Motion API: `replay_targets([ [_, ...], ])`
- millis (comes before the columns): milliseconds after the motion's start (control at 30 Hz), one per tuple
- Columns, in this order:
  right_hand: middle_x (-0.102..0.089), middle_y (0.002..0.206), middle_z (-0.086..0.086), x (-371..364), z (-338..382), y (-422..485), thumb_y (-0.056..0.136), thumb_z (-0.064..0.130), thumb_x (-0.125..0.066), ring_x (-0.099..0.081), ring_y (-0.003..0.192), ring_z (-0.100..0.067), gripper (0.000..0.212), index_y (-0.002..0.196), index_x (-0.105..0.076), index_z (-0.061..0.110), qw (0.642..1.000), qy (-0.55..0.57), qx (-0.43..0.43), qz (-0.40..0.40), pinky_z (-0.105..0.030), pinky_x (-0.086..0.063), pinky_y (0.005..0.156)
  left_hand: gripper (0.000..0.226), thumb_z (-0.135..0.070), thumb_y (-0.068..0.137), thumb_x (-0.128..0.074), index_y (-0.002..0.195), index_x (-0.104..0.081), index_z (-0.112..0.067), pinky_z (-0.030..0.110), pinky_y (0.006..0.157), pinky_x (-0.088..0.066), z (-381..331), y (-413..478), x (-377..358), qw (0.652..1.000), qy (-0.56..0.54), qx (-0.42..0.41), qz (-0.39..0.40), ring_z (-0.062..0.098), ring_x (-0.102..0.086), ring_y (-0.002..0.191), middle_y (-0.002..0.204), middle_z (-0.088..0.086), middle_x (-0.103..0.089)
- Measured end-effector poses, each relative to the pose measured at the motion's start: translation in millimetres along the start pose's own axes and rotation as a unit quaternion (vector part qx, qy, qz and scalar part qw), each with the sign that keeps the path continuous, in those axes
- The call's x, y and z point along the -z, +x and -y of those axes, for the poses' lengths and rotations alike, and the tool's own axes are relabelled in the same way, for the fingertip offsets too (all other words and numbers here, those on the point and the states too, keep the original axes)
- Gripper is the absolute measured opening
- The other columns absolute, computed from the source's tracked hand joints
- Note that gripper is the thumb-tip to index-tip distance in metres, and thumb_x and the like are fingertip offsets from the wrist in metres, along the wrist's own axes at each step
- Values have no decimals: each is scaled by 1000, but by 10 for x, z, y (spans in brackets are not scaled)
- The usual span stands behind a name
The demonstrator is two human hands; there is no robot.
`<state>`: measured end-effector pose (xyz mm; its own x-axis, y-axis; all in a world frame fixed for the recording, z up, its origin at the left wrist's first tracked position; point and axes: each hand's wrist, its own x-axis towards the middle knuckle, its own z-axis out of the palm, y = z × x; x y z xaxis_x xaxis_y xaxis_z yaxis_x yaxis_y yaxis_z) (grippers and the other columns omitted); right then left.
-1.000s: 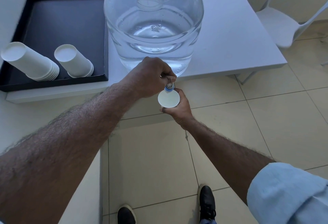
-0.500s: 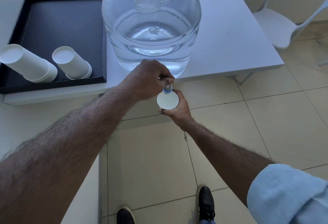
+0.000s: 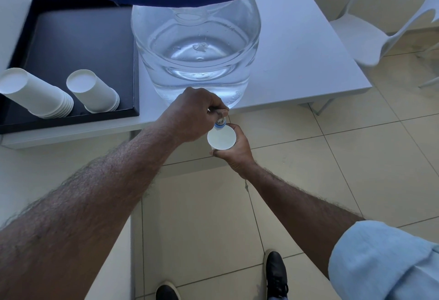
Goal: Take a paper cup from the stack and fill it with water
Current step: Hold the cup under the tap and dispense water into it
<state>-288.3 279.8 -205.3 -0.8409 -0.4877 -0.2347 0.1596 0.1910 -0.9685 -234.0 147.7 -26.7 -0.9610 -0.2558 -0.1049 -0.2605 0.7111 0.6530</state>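
Cup [image 3: 222,138] is gripped upright by right-hand fingers [image 3: 238,133] directly below the tap [image 3: 220,125], whose lever is pinched by left-hand fingers [image 3: 215,109].

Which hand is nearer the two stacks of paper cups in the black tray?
Left. The left hand is on the tap, closer to the cup stacks in the tray. The right hand holds the paper cup beyond it.

White chair [image 3: 370,31] beside table [image 3: 308,62]; black shoes [image 3: 275,273] below.
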Motion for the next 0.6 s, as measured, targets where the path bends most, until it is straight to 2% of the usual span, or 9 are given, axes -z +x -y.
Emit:
replay_targets([
  [67, -64, 103, 5, -2, -6, -1, 51, 12, -85, -60, 95, -11, 74, 118, -55, 21, 1000, -3, 0, -1, -14, -51, 74, 18, -25, 90, -64, 102, -77, -23, 37, 89, -56, -4, -3, 8, 1000, 0, 0, 1, 15, -69, 91, 101, -2, -78],
  [133, -63, 104, 6, -2, -13, -1, 50, 13, -85, -60, 95, -11, 75, 118, -55, 21, 1000, -7, -1, -4, -15, -51, 74, 18, -25, 90, -64, 103, -77, -22, 37, 89, -56, -5, -5, 10, 1000, 1, 0, 2, 15, -70, 93, 103, -2, -78],
  [333, -61, 99, 15, -1, -39, -3, 49, 14, -84, -60, 84, 9, 70, 112, -55, 26, 1000, -18, -8, -7, -12, -51, 70, 19, -25, 91, -63, 103, -77, -21, 36, 84, -56, 3, -11, -21, 1000, 15, -7, -5, 18, -69, 89, 101, 1, -78],
  [467, -62, 99, 14, -3, -52, 1, 50, 13, -84, -60, 84, 8, 71, 114, -55, 22, 1000, -17, -12, -13, -13, -51, 70, 20, -24, 91, -61, 104, -77, -22, 37, 86, -56, 21, -13, -24, 1000, 19, -14, -4, 17, -70, 92, 104, 0, -78],
  [600, -62, 100, 13, 0, -72, -5, 51, 12, -85, -60, 90, -2, 72, 116, -55, 21, 1000, -25, -11, -12, -18, -52, 74, 21, -22, 91, -61, 105, -77, -21, 38, 86, -56, 23, -32, -36, 999, 29, -26, -2, 18, -70, 92, 104, 0, -78],
])
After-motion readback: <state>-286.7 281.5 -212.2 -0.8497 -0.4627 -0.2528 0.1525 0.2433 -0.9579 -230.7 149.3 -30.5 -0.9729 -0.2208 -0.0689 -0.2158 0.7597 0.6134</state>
